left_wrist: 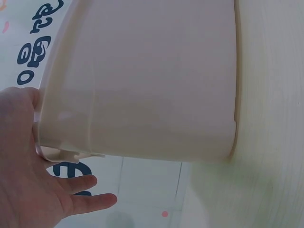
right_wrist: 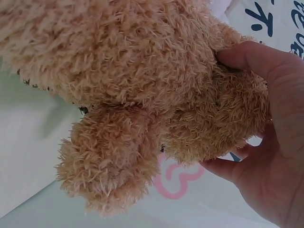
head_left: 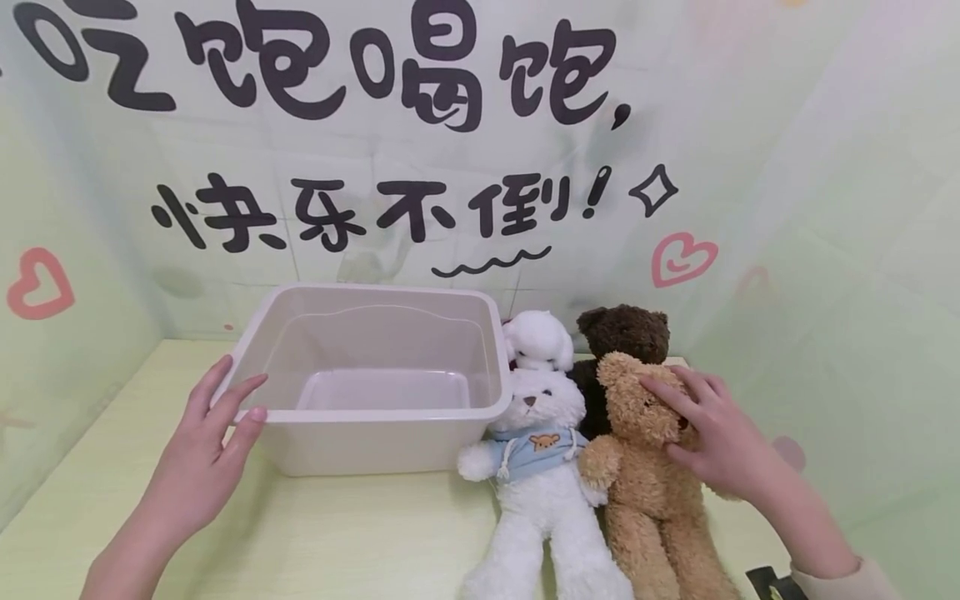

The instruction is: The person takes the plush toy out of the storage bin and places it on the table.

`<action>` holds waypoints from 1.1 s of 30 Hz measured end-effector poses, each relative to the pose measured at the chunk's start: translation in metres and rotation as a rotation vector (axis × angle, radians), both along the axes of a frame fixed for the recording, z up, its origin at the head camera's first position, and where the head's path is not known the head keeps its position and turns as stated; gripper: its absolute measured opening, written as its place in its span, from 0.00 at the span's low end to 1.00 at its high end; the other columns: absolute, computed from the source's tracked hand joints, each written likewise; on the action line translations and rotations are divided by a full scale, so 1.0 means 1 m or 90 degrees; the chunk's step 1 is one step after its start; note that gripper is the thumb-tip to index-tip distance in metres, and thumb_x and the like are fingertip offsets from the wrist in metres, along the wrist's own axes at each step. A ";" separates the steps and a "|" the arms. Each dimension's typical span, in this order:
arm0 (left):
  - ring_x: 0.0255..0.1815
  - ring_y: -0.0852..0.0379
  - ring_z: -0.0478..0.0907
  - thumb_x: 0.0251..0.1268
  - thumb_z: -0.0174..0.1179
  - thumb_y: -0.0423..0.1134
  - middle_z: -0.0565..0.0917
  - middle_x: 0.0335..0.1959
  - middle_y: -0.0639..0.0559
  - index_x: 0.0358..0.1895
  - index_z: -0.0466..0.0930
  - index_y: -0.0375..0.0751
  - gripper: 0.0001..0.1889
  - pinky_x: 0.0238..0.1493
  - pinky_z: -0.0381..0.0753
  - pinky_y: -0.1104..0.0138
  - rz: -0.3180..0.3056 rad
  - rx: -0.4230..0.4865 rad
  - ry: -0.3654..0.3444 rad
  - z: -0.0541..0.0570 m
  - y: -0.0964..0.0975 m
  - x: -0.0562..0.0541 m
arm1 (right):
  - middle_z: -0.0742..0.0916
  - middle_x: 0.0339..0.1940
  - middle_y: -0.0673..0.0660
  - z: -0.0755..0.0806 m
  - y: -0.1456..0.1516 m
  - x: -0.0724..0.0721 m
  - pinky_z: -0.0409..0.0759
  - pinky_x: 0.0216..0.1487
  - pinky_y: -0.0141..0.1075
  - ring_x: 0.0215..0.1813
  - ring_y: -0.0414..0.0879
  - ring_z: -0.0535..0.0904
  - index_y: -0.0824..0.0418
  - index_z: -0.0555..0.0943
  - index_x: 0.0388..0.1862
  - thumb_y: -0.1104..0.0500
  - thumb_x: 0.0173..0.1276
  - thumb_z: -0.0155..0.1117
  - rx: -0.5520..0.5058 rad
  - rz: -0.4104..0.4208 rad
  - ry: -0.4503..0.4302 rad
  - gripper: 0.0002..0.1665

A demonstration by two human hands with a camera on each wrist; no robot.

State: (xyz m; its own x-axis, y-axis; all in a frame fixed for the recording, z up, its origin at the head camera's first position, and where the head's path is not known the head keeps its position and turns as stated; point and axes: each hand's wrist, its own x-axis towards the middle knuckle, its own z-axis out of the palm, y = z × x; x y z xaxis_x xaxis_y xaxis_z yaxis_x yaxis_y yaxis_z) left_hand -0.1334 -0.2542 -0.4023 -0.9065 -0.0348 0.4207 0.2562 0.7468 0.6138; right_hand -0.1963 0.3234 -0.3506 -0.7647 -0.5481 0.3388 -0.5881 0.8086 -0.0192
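Note:
My left hand (head_left: pixel 204 454) holds the near left corner of a pale plastic bin (head_left: pixel 375 446), thumb and index finger over its rim. In the left wrist view, two other fingers of that hand (left_wrist: pixel 35 175) stretch out beside the outer wall. The bin's inside shows bare. On the right, my right hand (head_left: pixel 723 437) grips the head of a light brown teddy bear (head_left: pixel 648 492). The right wrist view shows the hand's (right_wrist: pixel 266 133) thumb pressed into the fur and its fingers behind the head. The bear's body and one arm (right_wrist: pixel 109 161) hang across that view.
Beside the brown bear lies a white teddy bear (head_left: pixel 551 508) in a blue hoodie, close against the bin. Behind them are a white plush toy (head_left: pixel 538 337) and a dark brown bear (head_left: pixel 630 333). A printed backdrop (head_left: pixel 420 158) rises behind the light wooden table (head_left: pixel 360 533).

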 end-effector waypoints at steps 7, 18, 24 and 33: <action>0.61 0.16 0.67 0.83 0.48 0.40 0.46 0.83 0.39 0.74 0.69 0.36 0.23 0.45 0.67 0.25 -0.002 -0.002 -0.004 0.000 -0.002 -0.002 | 0.72 0.69 0.73 -0.012 0.001 0.001 0.81 0.41 0.64 0.63 0.72 0.70 0.47 0.67 0.79 0.61 0.51 0.80 -0.013 0.009 -0.014 0.55; 0.63 0.15 0.65 0.83 0.49 0.40 0.47 0.83 0.38 0.74 0.69 0.36 0.23 0.47 0.65 0.24 -0.010 -0.008 0.008 0.002 -0.005 -0.007 | 0.72 0.72 0.67 -0.010 0.005 -0.008 0.83 0.42 0.58 0.65 0.68 0.71 0.54 0.71 0.76 0.65 0.48 0.78 -0.012 0.074 0.041 0.53; 0.68 0.13 0.56 0.83 0.49 0.39 0.47 0.83 0.36 0.74 0.68 0.35 0.23 0.51 0.59 0.20 -0.018 -0.010 0.011 0.003 -0.008 -0.009 | 0.69 0.76 0.65 -0.009 0.004 -0.007 0.83 0.42 0.55 0.70 0.69 0.66 0.53 0.69 0.77 0.67 0.47 0.76 -0.017 0.095 0.021 0.54; 0.68 0.13 0.55 0.83 0.49 0.39 0.48 0.82 0.35 0.75 0.67 0.34 0.24 0.53 0.57 0.21 -0.025 -0.011 0.015 0.002 -0.012 -0.013 | 0.66 0.78 0.63 -0.011 0.004 -0.003 0.83 0.42 0.56 0.72 0.69 0.63 0.54 0.69 0.77 0.66 0.46 0.75 -0.032 0.099 0.006 0.55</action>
State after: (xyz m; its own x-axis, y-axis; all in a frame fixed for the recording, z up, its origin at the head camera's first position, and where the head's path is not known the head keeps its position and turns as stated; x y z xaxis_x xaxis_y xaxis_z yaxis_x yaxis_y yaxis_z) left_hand -0.1464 -0.2663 -0.4001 -0.8970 0.0087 0.4418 0.2999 0.7464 0.5941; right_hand -0.1991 0.3274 -0.3616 -0.6690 -0.6419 0.3748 -0.7062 0.7062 -0.0512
